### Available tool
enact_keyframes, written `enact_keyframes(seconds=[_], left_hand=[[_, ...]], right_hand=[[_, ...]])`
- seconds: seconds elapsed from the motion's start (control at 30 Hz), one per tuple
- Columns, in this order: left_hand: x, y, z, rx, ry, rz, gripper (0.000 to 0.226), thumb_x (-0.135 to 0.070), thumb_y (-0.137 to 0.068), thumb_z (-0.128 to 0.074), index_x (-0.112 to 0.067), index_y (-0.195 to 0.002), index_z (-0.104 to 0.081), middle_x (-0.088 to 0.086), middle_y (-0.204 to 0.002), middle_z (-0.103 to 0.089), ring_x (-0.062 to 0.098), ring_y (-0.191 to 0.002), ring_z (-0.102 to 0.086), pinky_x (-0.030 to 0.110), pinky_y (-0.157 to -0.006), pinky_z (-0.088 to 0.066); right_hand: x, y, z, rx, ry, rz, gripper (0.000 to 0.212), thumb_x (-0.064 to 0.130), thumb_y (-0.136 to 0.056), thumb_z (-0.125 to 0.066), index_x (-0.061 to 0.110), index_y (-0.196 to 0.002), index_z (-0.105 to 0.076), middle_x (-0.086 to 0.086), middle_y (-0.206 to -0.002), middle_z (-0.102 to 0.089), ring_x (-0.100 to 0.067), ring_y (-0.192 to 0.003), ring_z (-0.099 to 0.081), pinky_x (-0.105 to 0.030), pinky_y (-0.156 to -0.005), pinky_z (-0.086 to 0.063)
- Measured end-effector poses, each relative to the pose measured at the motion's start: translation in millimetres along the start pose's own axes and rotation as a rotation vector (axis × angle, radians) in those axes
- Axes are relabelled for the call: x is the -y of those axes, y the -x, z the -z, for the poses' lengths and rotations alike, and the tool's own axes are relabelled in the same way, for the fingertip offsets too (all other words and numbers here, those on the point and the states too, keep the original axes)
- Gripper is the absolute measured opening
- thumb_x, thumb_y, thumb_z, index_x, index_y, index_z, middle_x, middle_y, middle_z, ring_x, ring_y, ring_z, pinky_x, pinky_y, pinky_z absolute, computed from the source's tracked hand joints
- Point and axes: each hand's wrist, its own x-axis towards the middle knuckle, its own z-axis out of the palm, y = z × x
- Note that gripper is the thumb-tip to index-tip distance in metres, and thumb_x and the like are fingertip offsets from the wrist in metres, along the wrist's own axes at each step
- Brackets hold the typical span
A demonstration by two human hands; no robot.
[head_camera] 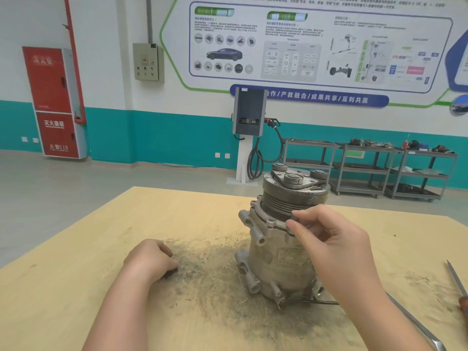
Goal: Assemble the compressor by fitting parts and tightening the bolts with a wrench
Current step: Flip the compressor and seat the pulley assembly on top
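The right hand (336, 247) pinches a small part, probably a bolt (295, 219), between thumb and forefinger at the flange (268, 225) of the compressor (276, 252). The left hand (152, 259) rests curled on the table (101, 236), and dark small parts (169, 273) lie under its fingers; I cannot tell if it grips them. To do this step well, I think the bolt should go straight into its hole and turn by fingers first, so the thread is not crossed. A wrench (415, 323) lies just right of the right wrist. The compressor stands upright, a dull grey cast cylinder with round lugs. Beyond the fingers sits the ribbed pulley (291, 198), dark and greasy. The table is pale wood with black dust.
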Motion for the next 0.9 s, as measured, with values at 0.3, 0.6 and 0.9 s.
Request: enact_keyframes(seconds=[0.3,0.6,0.9], left_hand=[[-5.2,2.1,-11.5,-0.028,-0.324,-0.064,0.021,-0.023,-0.085,-0.072,-0.032,-0.070,-0.061,-0.007,-0.101,-0.066,0.019,-0.113,-0.055,0.024,-0.096,-0.039],[-83.1,71.6,-22.0,-0.201,0.845,-0.740,0.009,-0.014,-0.081,-0.076,-0.023,-0.083,-0.075,-0.007,-0.075,-0.074,0.003,-0.072,-0.068,0.008,-0.065,-0.049],[-96.5,81.1,-54.8,-0.234,0.745,-0.880,0.020,-0.007,-0.081,-0.076,-0.027,-0.080,-0.075,-0.010,-0.079,-0.074,0.005,-0.078,-0.069,0.012,-0.072,-0.051]], right_hand=[[6.5,10.2,3.2,-0.051,-0.032,0.076,0.011,0.034,-0.090,-0.063,0.031,-0.080,-0.066,0.013,-0.086,-0.060,-0.008,-0.071,-0.058,-0.011,-0.062,-0.042],[-1.8,21.1,-4.4,-0.226,0.042,0.060,0.019,0.037,-0.088,-0.049,0.032,-0.098,-0.064,0.016,-0.101,-0.058,-0.005,-0.097,-0.050,-0.020,-0.083,-0.041],[-3.1,25.3,-11.0,-0.129,0.074,-0.022,0.026,0.032,-0.084,-0.058,0.046,-0.106,-0.060,0.010,-0.144,-0.039,-0.019,-0.139,-0.031,-0.050,-0.109,-0.030]])
